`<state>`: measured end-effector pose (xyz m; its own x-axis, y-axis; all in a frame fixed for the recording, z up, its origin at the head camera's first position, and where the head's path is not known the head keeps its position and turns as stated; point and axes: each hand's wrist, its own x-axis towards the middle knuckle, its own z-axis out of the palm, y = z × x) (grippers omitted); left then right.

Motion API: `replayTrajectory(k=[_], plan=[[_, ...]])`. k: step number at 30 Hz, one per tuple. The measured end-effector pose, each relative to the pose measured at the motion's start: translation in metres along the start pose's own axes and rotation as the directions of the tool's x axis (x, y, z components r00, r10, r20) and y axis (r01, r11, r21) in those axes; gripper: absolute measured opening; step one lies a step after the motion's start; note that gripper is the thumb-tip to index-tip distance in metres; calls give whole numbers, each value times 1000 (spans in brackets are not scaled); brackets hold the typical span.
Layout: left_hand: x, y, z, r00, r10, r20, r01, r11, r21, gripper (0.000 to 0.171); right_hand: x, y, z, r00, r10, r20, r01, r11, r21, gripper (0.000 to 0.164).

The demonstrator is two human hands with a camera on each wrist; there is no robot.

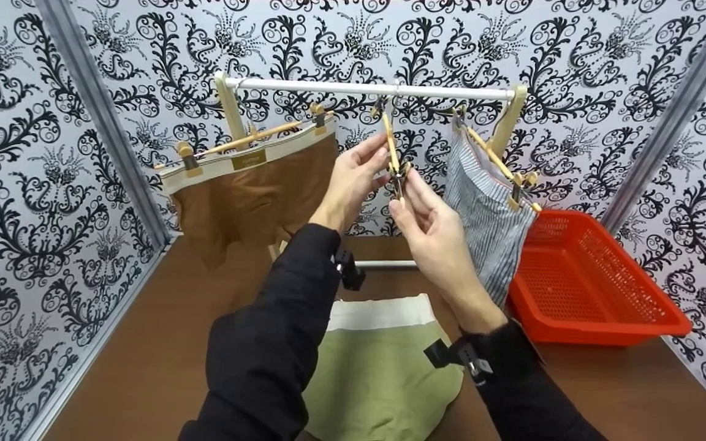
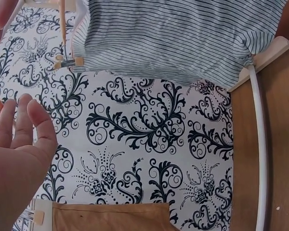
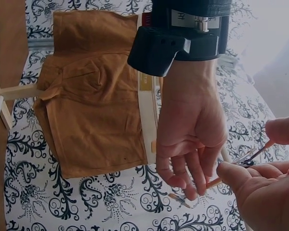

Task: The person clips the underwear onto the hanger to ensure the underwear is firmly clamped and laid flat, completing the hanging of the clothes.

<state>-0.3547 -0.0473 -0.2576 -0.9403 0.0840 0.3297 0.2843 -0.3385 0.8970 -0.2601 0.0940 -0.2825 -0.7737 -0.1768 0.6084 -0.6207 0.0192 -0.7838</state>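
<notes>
A wooden clip hanger (image 1: 391,144) hangs from the white rail, with one end pointing toward me. My left hand (image 1: 356,177) holds its bar between thumb and fingers. My right hand (image 1: 436,226) pinches the clip (image 1: 398,177) at the near end; the fingers partly hide it. In the right wrist view, the left hand (image 3: 192,130) is beside the bar and the right hand (image 3: 265,192) is at the clip. The left wrist view shows only part of the left hand (image 2: 24,144). Below the hands, green underwear with a white waistband (image 1: 383,361) lies flat on the table.
Brown boxer briefs (image 1: 261,196) hang from a clip hanger at the left, and striped shorts (image 1: 488,208) from another at the right. The white rail (image 1: 328,87) has wooden posts. A red basket (image 1: 610,334) stands at the right on the brown table (image 1: 144,355).
</notes>
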Motion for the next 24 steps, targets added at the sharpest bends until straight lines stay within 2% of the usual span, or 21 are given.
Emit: replayTrajectory(k=[7,11,20,24], plan=[[-2,4,3,1000,26,5,-26,1000,6,41,-1,-4,-2,999,-36,3,36,999,36,65],[-3,1,2,999,34,7,-34,999,8,40,-7,-2,-4,1000,-20,-6,20,1000,22,66],[-8,-7,-7,999,47,-6,-47,998,33,40,-27,7,-5,1000,-11,6,10,998,70,63],[-9,-11,-12,999,33,-23,-32,999,26,39,-37,9,-7,1000,-2,-3,2,998,68,62]])
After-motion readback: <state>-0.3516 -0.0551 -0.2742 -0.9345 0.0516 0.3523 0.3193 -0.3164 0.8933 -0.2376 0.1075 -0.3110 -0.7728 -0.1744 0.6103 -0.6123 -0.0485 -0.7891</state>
